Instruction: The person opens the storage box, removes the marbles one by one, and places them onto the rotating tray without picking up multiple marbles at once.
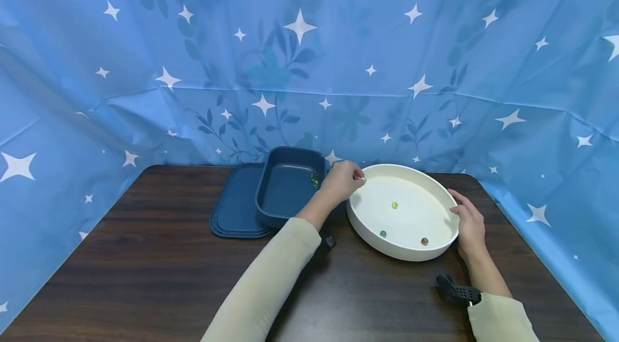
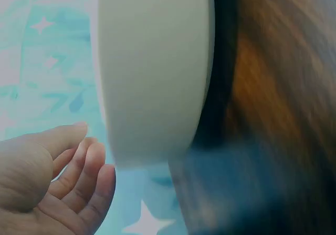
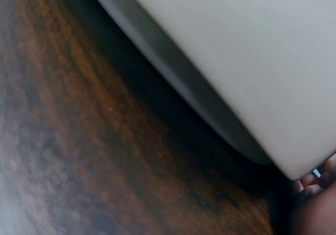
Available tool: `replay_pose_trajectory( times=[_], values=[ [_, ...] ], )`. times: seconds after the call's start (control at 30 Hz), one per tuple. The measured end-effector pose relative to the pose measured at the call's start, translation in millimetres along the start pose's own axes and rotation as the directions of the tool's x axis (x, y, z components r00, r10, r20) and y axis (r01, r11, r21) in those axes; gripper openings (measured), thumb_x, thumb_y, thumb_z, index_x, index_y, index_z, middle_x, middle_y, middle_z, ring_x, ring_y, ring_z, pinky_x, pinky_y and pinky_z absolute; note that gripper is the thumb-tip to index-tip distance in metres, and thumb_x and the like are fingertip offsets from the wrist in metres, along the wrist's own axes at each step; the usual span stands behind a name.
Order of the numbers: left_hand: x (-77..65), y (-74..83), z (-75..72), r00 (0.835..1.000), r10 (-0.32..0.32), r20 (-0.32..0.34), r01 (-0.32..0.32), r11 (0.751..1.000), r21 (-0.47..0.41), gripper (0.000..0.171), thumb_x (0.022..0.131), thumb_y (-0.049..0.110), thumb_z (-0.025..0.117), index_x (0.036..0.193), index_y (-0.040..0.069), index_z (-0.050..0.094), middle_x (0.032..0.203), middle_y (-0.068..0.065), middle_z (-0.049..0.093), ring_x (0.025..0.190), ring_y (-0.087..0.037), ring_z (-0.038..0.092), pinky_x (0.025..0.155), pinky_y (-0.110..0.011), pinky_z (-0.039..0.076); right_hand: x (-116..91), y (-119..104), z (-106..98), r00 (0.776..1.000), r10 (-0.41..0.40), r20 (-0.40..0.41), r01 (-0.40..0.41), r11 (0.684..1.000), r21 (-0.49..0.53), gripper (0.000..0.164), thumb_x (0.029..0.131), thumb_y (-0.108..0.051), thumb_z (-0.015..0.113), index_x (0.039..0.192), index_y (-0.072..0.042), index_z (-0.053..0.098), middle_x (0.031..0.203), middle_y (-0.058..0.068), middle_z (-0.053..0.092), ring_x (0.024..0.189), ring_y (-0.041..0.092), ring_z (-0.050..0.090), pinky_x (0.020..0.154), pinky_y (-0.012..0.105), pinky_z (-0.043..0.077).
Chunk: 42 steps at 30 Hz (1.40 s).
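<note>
At the left rim of a round white tray [image 1: 401, 253], my left hand [image 1: 340, 178] has its thumb and fingertips drawn together. A small pale thing, apparently a marble [image 1: 363, 178], shows at the fingertips. In the left wrist view the left hand [image 2: 63, 180] is beside the tray wall [image 2: 152, 77], and the marble is hidden. My right hand [image 1: 470, 223] grips the tray's right side, with its thumb near the rim. Inside the tray lie a yellow-green marble [image 1: 394, 205], a teal marble [image 1: 383, 234] and a reddish-brown marble [image 1: 424, 241].
Left of the tray stands a dark blue box [image 1: 282, 202] with several marbles [image 1: 315, 179] at its right side. Its flat blue lid [image 1: 237, 205] lies partly behind it on the brown wooden table [image 1: 145, 256]. A blue star-patterned curtain [image 1: 309, 62] hangs behind.
</note>
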<state>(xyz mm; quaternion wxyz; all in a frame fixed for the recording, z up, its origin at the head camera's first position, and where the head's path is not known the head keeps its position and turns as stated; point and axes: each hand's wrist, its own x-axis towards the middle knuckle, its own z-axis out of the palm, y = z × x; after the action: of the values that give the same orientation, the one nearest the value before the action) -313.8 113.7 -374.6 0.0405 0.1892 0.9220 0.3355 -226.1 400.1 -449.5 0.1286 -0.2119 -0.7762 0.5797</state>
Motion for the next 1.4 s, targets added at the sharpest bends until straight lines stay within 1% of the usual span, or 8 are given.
replay_pose_trajectory(
  times=[0.2,0.4,0.6,0.7,0.83,0.93,1.27,1.4],
  values=[
    [4.8,14.9,18.8,1.000,0.018,0.011,-0.019,0.999,0.030,0.015,0.098,0.024,0.068,0.109,0.016,0.075,0.093,0.003,0.069,0.081,-0.008,0.060,0.070,-0.023,0.051,1,-3,0,1.000,-0.002,-0.002,0.002,1.000,0.004,0.057,0.101,-0.014,0.030,0.156,-0.018,0.040,0.164,0.012,0.035,0.139,0.028,0.047,0.078,0.004,0.043],
    [10.3,23.3,38.6,0.998,0.044,0.042,-0.050,0.988,0.149,0.013,0.097,0.024,0.069,0.106,0.018,0.077,0.092,0.007,0.070,0.079,-0.005,0.057,0.072,-0.020,0.049,0,-1,0,1.000,0.007,-0.002,-0.007,1.000,0.001,0.057,0.100,-0.014,0.029,0.156,-0.017,0.040,0.164,0.011,0.035,0.142,0.031,0.045,0.077,0.004,0.042],
    [15.7,24.6,51.3,0.996,0.023,0.082,-0.042,0.970,0.238,0.010,0.096,0.023,0.071,0.103,0.020,0.077,0.095,0.009,0.072,0.080,-0.005,0.057,0.076,-0.021,0.051,0,-2,0,1.000,-0.003,-0.002,0.003,1.000,-0.016,0.058,0.100,-0.015,0.029,0.156,-0.019,0.040,0.165,0.010,0.033,0.144,0.033,0.043,0.081,0.005,0.043],
    [15.6,23.3,55.7,0.995,0.019,0.101,-0.045,0.962,0.270,0.008,0.096,0.024,0.071,0.101,0.022,0.077,0.094,0.011,0.073,0.082,-0.005,0.058,0.079,-0.022,0.051,0,-2,1,1.000,0.005,-0.005,-0.005,1.000,-0.014,0.058,0.099,-0.015,0.029,0.157,-0.019,0.040,0.166,0.009,0.033,0.146,0.033,0.042,0.100,0.016,0.045],
    [13.0,21.6,60.9,0.992,0.018,0.121,-0.058,0.941,0.333,0.008,0.096,0.027,0.071,0.100,0.026,0.078,0.097,0.014,0.075,0.084,-0.004,0.060,0.083,-0.025,0.053,-1,-2,1,1.000,0.012,-0.002,-0.012,1.000,-0.011,0.058,0.100,-0.014,0.029,0.157,-0.018,0.039,0.166,0.008,0.032,0.146,0.032,0.041,0.110,0.028,0.044],
    [12.3,21.2,63.3,0.991,0.013,0.130,-0.058,0.934,0.352,0.009,0.096,0.028,0.070,0.100,0.028,0.078,0.098,0.014,0.075,0.082,-0.004,0.060,0.082,-0.026,0.053,-1,-2,0,1.000,0.007,-0.001,-0.007,1.000,-0.021,0.058,0.100,-0.014,0.029,0.157,-0.019,0.039,0.166,0.008,0.032,0.146,0.032,0.042,0.102,0.018,0.045],
    [10.8,22.4,61.2,0.992,0.012,0.122,-0.054,0.935,0.350,0.012,0.097,0.028,0.068,0.103,0.029,0.078,0.100,0.015,0.075,0.083,-0.005,0.059,0.083,-0.027,0.052,0,-2,-1,1.000,-0.009,-0.001,0.009,1.000,-0.018,0.058,0.099,-0.014,0.029,0.156,-0.020,0.040,0.165,0.009,0.034,0.145,0.032,0.043,0.088,0.009,0.045],
    [9.7,22.4,60.4,0.992,0.016,0.123,-0.056,0.942,0.330,0.014,0.097,0.028,0.068,0.107,0.028,0.078,0.100,0.014,0.074,0.085,-0.005,0.059,0.084,-0.027,0.051,0,-1,-1,1.000,-0.013,0.003,0.013,1.000,-0.014,0.058,0.100,-0.014,0.030,0.156,-0.018,0.040,0.165,0.010,0.034,0.144,0.033,0.044,0.087,0.010,0.045]
  ],
)
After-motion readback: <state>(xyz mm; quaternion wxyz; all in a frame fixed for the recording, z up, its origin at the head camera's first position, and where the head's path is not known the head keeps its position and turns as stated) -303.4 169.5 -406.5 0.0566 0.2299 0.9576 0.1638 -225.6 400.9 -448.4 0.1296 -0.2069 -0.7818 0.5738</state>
